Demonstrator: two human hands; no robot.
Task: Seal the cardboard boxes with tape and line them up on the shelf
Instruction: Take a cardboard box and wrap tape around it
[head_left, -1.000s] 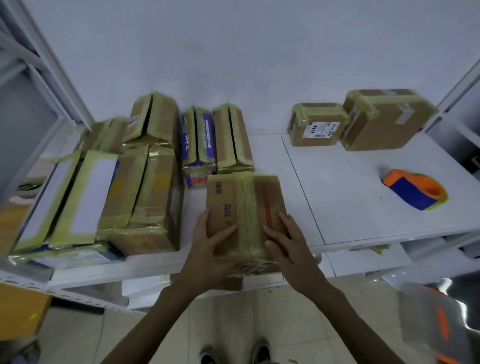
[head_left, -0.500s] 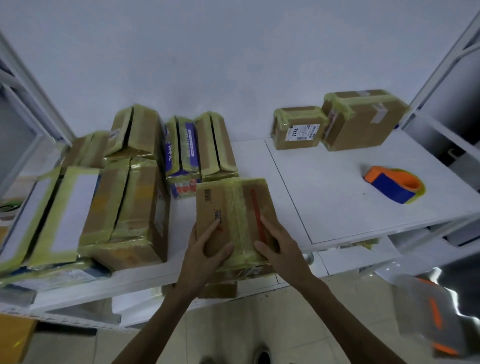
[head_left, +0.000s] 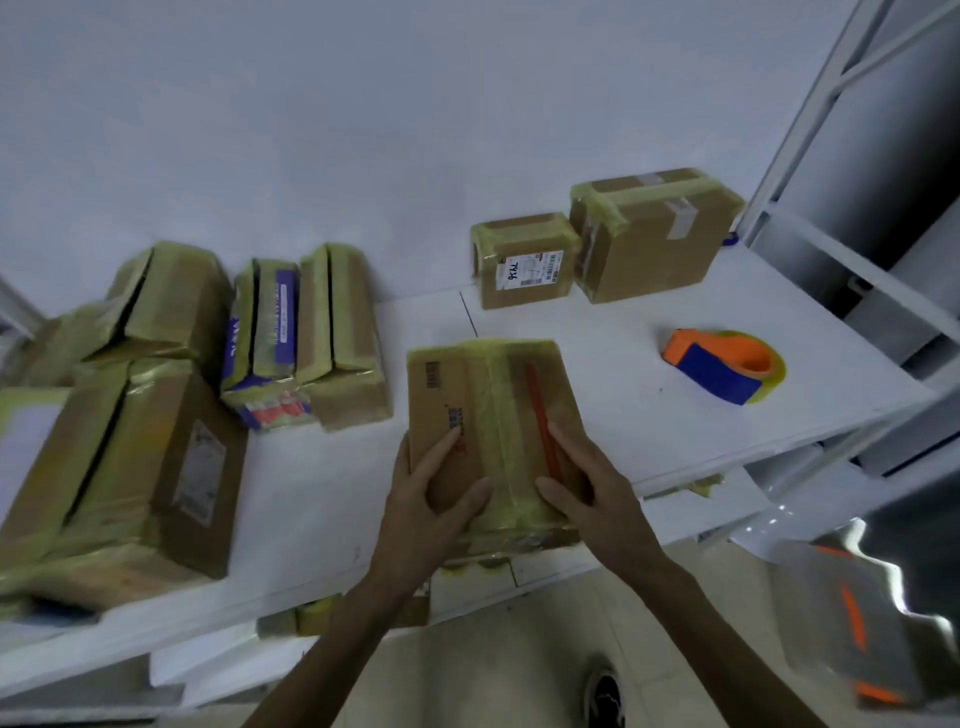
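A cardboard box (head_left: 493, 395) wrapped in yellowish tape, with a red strip on top, lies near the front edge of the white shelf (head_left: 597, 338), its near end slightly past the edge. My left hand (head_left: 421, 519) rests on its near left corner, index finger and thumb flat on the top. My right hand (head_left: 597, 499) presses flat on the near right part of the top. An orange and blue tape dispenser (head_left: 722, 364) lies on the shelf to the right, apart from both hands.
Two taped boxes (head_left: 524, 260) (head_left: 654, 234) stand side by side at the back right. Several taped boxes crowd the left, the biggest (head_left: 130, 457) at the front and a purple-printed one (head_left: 265, 332) behind. A white shelf post (head_left: 810, 104) rises at right.
The box has slid to the right along the shelf front under both hands, away from the left pile. My view has turned right and closer.
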